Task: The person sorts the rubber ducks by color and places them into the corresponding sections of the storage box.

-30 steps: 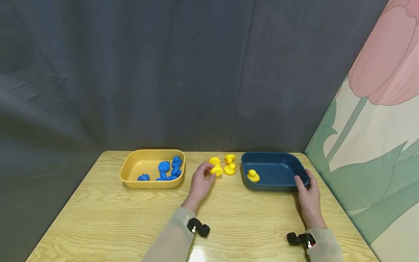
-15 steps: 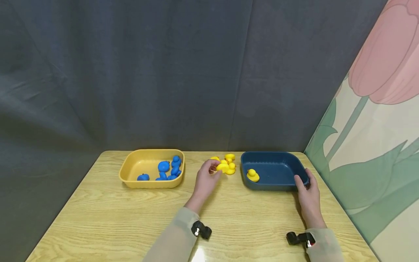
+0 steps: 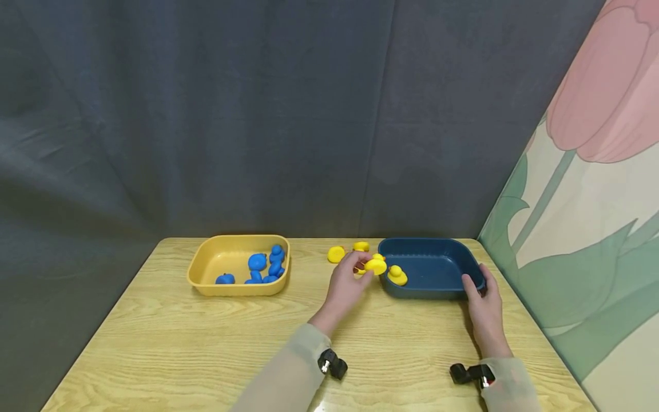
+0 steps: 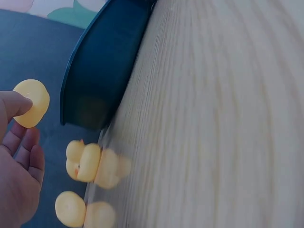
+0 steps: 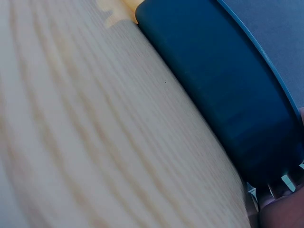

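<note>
My left hand point(image 3: 347, 289) pinches a yellow rubber duck point(image 3: 377, 266) by the left rim of a dark blue tub point(image 3: 431, 293). In the left wrist view, the thumb presses on the flat base of this rubber duck point(image 4: 40, 105), which is held above the table. Another yellow duck point(image 3: 397, 276) sits inside the tub at its left front. My right hand point(image 3: 486, 315) grips the tub's front right corner, thumb at the rim. On the table behind the left hand lie a yellow duck point(image 3: 336, 254) and another duck point(image 3: 361, 246); one more is mostly hidden by the fingers.
A yellow tub point(image 3: 237, 290) with several blue ducks point(image 3: 257, 262) stands at the left of the wooden table point(image 3: 257, 332). A dark curtain point(image 3: 288, 126) hangs along the back edge. To the right rises a flower-patterned wall point(image 3: 592, 229).
My left hand has moved right, carrying the pinched rubber duck from the loose ducks to the dark blue tub's left rim. The right hand has stayed at the tub's corner.
</note>
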Motion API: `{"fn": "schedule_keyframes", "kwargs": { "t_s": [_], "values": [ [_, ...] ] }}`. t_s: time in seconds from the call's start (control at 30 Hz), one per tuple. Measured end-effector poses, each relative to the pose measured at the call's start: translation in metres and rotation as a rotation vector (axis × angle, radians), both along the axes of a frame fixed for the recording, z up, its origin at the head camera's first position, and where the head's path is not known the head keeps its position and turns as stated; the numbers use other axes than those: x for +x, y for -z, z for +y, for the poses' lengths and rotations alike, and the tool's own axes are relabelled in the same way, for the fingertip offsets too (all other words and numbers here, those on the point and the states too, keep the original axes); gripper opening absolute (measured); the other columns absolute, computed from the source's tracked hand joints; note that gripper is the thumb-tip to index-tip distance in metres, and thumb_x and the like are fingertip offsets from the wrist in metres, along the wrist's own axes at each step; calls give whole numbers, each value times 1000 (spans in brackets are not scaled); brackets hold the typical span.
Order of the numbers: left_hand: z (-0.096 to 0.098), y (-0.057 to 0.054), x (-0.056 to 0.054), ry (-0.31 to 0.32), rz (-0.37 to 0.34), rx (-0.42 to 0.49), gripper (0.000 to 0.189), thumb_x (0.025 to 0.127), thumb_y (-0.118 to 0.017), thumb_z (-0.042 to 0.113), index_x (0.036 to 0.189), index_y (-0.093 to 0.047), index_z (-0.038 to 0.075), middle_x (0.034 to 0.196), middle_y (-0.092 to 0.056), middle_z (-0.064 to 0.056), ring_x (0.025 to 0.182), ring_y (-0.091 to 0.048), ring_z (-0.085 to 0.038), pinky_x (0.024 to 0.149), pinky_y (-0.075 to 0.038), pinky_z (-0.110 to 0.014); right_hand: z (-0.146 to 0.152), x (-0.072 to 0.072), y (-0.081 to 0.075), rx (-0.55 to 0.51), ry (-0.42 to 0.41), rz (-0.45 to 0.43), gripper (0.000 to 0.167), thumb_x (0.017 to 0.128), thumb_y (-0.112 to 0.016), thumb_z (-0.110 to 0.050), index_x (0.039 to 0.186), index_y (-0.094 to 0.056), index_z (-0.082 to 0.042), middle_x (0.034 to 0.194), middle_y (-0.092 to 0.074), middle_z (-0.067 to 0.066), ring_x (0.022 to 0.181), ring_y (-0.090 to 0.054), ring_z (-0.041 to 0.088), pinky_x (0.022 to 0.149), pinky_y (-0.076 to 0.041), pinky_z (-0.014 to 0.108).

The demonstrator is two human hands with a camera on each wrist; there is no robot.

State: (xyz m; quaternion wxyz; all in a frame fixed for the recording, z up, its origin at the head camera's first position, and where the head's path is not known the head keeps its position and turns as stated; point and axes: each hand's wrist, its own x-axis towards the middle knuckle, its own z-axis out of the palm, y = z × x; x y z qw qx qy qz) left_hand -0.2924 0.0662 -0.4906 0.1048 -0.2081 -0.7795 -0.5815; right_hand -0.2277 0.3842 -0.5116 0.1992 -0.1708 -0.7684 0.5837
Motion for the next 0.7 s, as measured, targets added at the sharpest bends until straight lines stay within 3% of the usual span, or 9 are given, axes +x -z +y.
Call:
{"fn": "schedule_keyframes", "kwargs": {
  "t_s": [0.3, 0.43, 0.7],
  "values": [
    [23, -11, 7, 20, -8, -52, 32, 101, -82, 6, 131, -73, 14, 125, -71, 3, 107, -64, -14, 100, -57, -36, 0, -1, -1, 8, -9, -22, 77, 117, -55, -38, 179, -15, -17, 184, -10, 11, 169, -9, 28, 136, -12, 42],
    [32, -14, 7, 22, 8, -73, 31, 100, -82, 5, 129, -74, 13, 123, -72, 2, 105, -66, -18, 98, -57, -35, 1, -1, -2, 6, -9, -24, 77, 117, -55, -38, 179, -15, -17, 184, -10, 11, 169, -10, 28, 136, -13, 42],
    [47, -8, 10, -15, 18, -135, 29, 99, -85, 10, 126, -77, 18, 119, -73, 6, 103, -62, -17, 90, -55, -27, 2, -1, 1, -9, -5, -17, 76, 116, -56, -37, 179, -16, -18, 184, -12, 10, 168, -14, 26, 133, -15, 29]
  ]
}}
